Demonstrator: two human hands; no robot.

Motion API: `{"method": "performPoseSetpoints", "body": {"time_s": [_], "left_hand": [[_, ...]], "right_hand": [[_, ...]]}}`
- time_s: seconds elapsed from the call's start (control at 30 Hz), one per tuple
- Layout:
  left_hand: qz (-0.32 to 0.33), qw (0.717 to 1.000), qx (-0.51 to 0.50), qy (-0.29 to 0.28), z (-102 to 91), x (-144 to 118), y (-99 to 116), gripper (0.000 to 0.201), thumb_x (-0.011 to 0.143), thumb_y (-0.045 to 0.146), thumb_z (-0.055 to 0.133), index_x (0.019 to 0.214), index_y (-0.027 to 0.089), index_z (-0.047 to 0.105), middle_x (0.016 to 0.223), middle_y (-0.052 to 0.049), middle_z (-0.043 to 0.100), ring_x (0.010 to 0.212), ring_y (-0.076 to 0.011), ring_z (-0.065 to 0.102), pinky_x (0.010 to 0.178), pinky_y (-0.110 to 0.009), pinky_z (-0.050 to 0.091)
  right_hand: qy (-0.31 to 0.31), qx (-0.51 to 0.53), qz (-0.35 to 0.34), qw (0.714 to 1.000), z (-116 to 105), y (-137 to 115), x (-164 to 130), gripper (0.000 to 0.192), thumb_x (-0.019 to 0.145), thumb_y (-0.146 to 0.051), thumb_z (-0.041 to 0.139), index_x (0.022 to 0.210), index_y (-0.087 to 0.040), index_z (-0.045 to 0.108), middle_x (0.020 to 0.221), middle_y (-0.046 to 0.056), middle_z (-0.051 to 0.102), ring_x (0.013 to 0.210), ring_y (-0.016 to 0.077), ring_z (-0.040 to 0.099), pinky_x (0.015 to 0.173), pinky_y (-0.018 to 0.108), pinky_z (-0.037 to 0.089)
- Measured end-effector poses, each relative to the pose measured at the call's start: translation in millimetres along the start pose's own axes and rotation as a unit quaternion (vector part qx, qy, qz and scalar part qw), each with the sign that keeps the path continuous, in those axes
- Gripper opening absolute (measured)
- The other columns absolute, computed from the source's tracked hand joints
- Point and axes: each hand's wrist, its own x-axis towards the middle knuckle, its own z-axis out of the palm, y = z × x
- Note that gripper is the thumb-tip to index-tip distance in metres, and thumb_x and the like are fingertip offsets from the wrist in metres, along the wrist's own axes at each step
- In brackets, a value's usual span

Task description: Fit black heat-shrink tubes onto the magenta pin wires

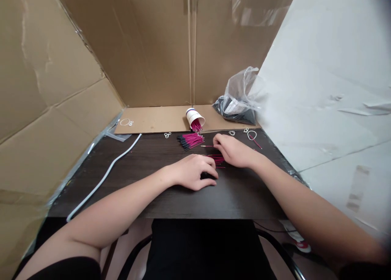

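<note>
Remotely, my right hand (233, 150) pinches one wire (206, 146); my left hand (194, 171), grip unclear, could brush and scatter its two-o'clock wire pile (218, 159).

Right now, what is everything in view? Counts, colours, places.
Table: one, dark brown, centre
Cardboard walls: two, brown, left and back
Pale surface: one, whitish, right
Cardboard strip: one, brown, far edge
Paper cup: one, white, tipped on strip
Wires: many, pink and black, in cup, before it, near hands, table's right
Loops: several, white, far edge and strip
Cord: one, white, table's left
Plastic: one piece, clear, by cord
Bag: one, clear, dark contents, back right
Chair: one, black, bottom
Shoe: one, red-white, lower right
Clothing: some, black, lap
Left hand: one, bare, beside wires
Right hand: one, bare, beside wires
</note>
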Motion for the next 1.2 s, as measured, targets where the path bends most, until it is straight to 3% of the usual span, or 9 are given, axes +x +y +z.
{"method": "performPoseSetpoints", "body": {"time_s": [0.1, 0.27, 0.37, 0.53, 0.73, 0.93, 1.03, 1.13, 1.2], "left_hand": [[-0.007, 1.000, -0.016, -0.001, 1.3, 1.1, -1.1, 0.016, 0.103, 0.026, 0.074, 0.101, 0.027, 0.090, 0.105, -0.007, 0.081, 0.086, -0.0215, 0.076, 0.082, -0.034, 0.057], [-0.013, 0.999, -0.042, 0.004, -4.8, 1.4, -0.5, 0.011, 0.098, 0.030, 0.079, 0.101, 0.026, 0.090, 0.101, -0.009, 0.081, 0.084, -0.0229, 0.074, 0.080, -0.036, 0.058], [-0.015, 0.999, -0.039, 0.009, -13.1, 0.7, -3.5, 0.013, 0.091, 0.029, 0.085, 0.102, 0.025, 0.088, 0.101, -0.009, 0.081, 0.087, -0.0244, 0.074, 0.081, -0.037, 0.059], [-0.037, 0.999, -0.031, 0.011, -20.1, 1.5, -10.6, 0.013, 0.086, 0.032, 0.090, 0.097, 0.025, 0.089, 0.099, -0.009, 0.080, 0.085, -0.0243, 0.074, 0.081, -0.038, 0.059], [-0.043, 0.995, -0.089, 0.011, -18.0, 3.5, -9.8, 0.007, 0.090, 0.027, 0.085, 0.087, 0.028, 0.091, 0.087, -0.007, 0.080, 0.073, -0.0204, 0.072, 0.073, -0.034, 0.056], [-0.042, 0.995, -0.092, 0.014, -16.4, 4.5, -9.3, 0.009, 0.094, 0.025, 0.079, 0.089, 0.023, 0.085, 0.092, -0.008, 0.079, 0.081, -0.0213, 0.071, 0.076, -0.035, 0.055], [-0.106, 0.982, -0.115, 0.103, -13.7, 7.1, -14.8, 0.013, 0.102, 0.031, 0.073, 0.097, 0.020, 0.078, 0.087, -0.006, 0.077, 0.071, -0.0176, 0.066, 0.067, -0.032, 0.050], [-0.171, 0.938, -0.167, 0.251, -12.1, 11.1, -27.1, 0.018, 0.105, 0.035, 0.072, 0.104, 0.017, 0.074, 0.082, -0.006, 0.076, 0.071, -0.0166, 0.068, 0.067, -0.031, 0.051], [-0.195, 0.905, -0.209, 0.316, -12.5, 13.6, -36.2, 0.018, 0.102, 0.034, 0.076, 0.103, 0.016, 0.074, 0.086, -0.008, 0.078, 0.074, -0.0168, 0.070, 0.069, -0.031, 0.054]], "right_hand": [[0.024, 0.052, -0.010, 0.998, 1.6, -4.5, 2.4, 0.008, 0.108, -0.017, 0.055, 0.103, -0.022, 0.059, 0.095, 0.006, 0.071, 0.082, 0.0219, 0.064, 0.077, 0.036, 0.050], [0.055, 0.088, -0.024, 0.994, 3.7, -4.7, 3.9, 0.020, 0.108, -0.017, 0.059, 0.121, -0.020, 0.073, 0.107, 0.009, 0.079, 0.090, 0.0220, 0.071, 0.085, 0.038, 0.057], [0.059, 0.059, -0.046, 0.995, 5.3, 0.0, 4.8, 0.021, 0.108, -0.014, 0.058, 0.112, -0.020, 0.078, 0.108, 0.010, 0.078, 0.097, 0.0235, 0.073, 0.092, 0.041, 0.058], [0.072, 0.049, -0.041, 0.995, 12.4, 8.4, 7.4, 0.021, 0.106, -0.010, 0.058, 0.102, -0.018, 0.077, 0.103, 0.009, 0.077, 0.095, 0.0229, 0.072, 0.092, 0.040, 0.057], [0.061, 0.052, -0.041, 0.996, 16.8, 10.5, 8.2, 0.021, 0.106, -0.011, 0.059, 0.102, -0.018, 0.078, 0.103, 0.009, 0.076, 0.095, 0.0228, 0.071, 0.092, 0.040, 0.056], [0.068, 0.054, -0.032, 0.996, 16.3, 9.4, 8.1, 0.020, 0.103, -0.012, 0.059, 0.100, -0.019, 0.077, 0.101, 0.009, 0.076, 0.093, 0.0232, 0.071, 0.089, 0.039, 0.055], [0.093, 0.054, -0.007, 0.994, 15.7, 8.8, 8.6, 0.017, 0.099, -0.012, 0.060, 0.093, -0.019, 0.075, 0.094, 0.007, 0.077, 0.085, 0.0221, 0.070, 0.084, 0.037, 0.053], [0.130, 0.055, 0.032, 0.990, 14.2, 7.8, 9.1, 0.015, 0.097, -0.015, 0.061, 0.091, -0.020, 0.073, 0.082, 0.004, 0.075, 0.072, 0.0199, 0.064, 0.077, 0.034, 0.049], [0.156, 0.059, 0.049, 0.985, 12.7, 6.5, 9.1, 0.015, 0.098, -0.016, 0.060, 0.092, -0.020, 0.073, 0.080, 0.003, 0.074, 0.068, 0.0191, 0.061, 0.074, 0.034, 0.047]]}}
